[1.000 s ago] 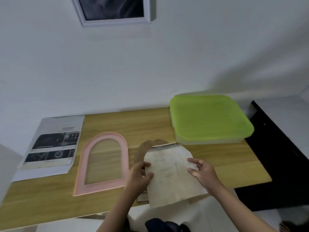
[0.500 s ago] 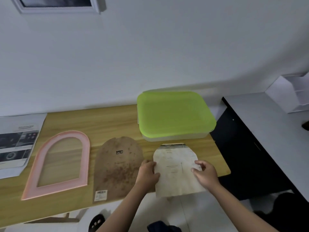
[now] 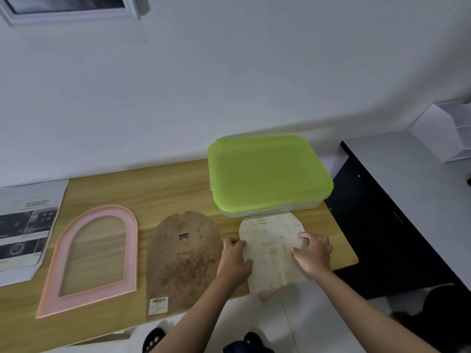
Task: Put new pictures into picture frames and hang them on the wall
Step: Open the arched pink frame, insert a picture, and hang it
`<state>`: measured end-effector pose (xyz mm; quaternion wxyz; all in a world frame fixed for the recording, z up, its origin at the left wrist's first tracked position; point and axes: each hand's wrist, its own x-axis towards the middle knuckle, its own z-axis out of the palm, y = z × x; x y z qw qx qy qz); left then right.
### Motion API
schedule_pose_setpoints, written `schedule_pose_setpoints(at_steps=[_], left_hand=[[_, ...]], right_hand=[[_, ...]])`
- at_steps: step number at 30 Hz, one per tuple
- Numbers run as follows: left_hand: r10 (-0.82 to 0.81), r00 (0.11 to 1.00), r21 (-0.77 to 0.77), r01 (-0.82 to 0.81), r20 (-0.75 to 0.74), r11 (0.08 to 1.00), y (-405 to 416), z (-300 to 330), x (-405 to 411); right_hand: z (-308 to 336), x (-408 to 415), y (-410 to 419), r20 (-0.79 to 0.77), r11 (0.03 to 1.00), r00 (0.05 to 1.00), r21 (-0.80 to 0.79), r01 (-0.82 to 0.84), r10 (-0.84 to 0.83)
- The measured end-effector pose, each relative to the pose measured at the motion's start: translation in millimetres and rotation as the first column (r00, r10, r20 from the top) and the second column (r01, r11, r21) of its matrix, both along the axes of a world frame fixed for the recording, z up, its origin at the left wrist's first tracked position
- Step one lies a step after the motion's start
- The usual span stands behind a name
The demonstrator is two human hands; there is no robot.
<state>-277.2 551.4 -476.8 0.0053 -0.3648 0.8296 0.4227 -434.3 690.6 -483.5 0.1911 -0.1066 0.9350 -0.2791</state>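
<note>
Head view, left to right: printed leaflet (image 3: 24,230) at table (image 3: 163,184) edge; pink arched frame (image 3: 89,258) lying flat; brown backing board (image 3: 182,261) beside it; left hand (image 3: 233,261) pinches the paper insert (image 3: 272,253) at its left edge; right hand (image 3: 314,253) presses it with curled fingers; green-lidded box (image 3: 267,174) behind.

Bare forearms, no sleeves in view. No rings, watch or bracelet visible on left hand (image 3: 233,261) or right hand (image 3: 312,253). Dark open-toed sandal (image 3: 153,338) on foot at lower edge.
</note>
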Motion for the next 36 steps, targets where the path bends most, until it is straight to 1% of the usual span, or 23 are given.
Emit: schedule_pose_setpoints(at_steps=[3,7,11,14,18,20,23,26,29,32,34,36], left_hand=[[0.02,0.998,0.023,-0.018,-0.058,1.0,-10.2,2.6,5.9],[0.052,0.985,-0.025,-0.057,-0.164,0.998,-42.4,11.6,34.6],[0.135,0.965,-0.054,-0.151,-0.226,0.987,-95.3,22.8,88.2],[0.209,0.947,-0.083,-0.235,-0.242,0.968,-141.6,29.4,140.0],[0.333,0.909,-0.108,-0.368,-0.252,0.923,-202.6,31.5,216.0],[0.399,0.884,-0.127,-0.437,-0.245,0.89,-230.8,30.2,255.1],[0.484,0.853,-0.175,-0.516,-0.193,0.839,-266.8,29.6,311.3],[0.597,0.788,-0.197,-0.616,-0.152,0.763,-297.4,29.2,358.5],[0.702,0.705,-0.192,-0.706,-0.098,0.682,-321.3,31.6,393.6],[0.77,0.636,-0.18,-0.764,-0.052,0.619,-341.6,29.9,417.7],[0.796,0.606,-0.168,-0.785,-0.006,0.597,-352.8,25.7,428.7],[0.803,0.596,-0.153,-0.791,0.026,0.592,-362.3,20.5,435.3]], right_hand=[[5.2,16.1,-13.0,-0.093,0.999,0.996,-0.045,-0.006,0.002],[9.9,54.5,-54.1,-0.24,0.985,0.964,-0.104,-0.139,0.111],[15.2,107.5,-122.8,-0.256,0.943,0.941,-0.19,-0.272,0.22],[20.2,153.5,-181.8,-0.259,0.889,0.917,-0.271,-0.37,0.302],[29.7,220.8,-255.6,-0.189,0.806,0.896,-0.392,-0.443,0.401],[33.0,255.0,-288.0,-0.162,0.765,0.863,-0.406,-0.5,0.478],[35.9,303.6,-330.9,-0.142,0.698,0.817,-0.452,-0.556,0.559],[39.6,344.2,-366.5,-0.083,0.649,0.763,-0.471,-0.597,0.641],[41.9,374.1,-396.2,0.012,0.625,0.702,-0.465,-0.626,0.712],[40.7,393.9,-423.1,0.101,0.624,0.654,-0.435,-0.649,0.75],[37.8,401.9,-439.5,0.145,0.63,0.635,-0.411,-0.659,0.759],[34.4,405.7,-453.7,0.15,0.627,0.623,-0.371,-0.685,0.768]])
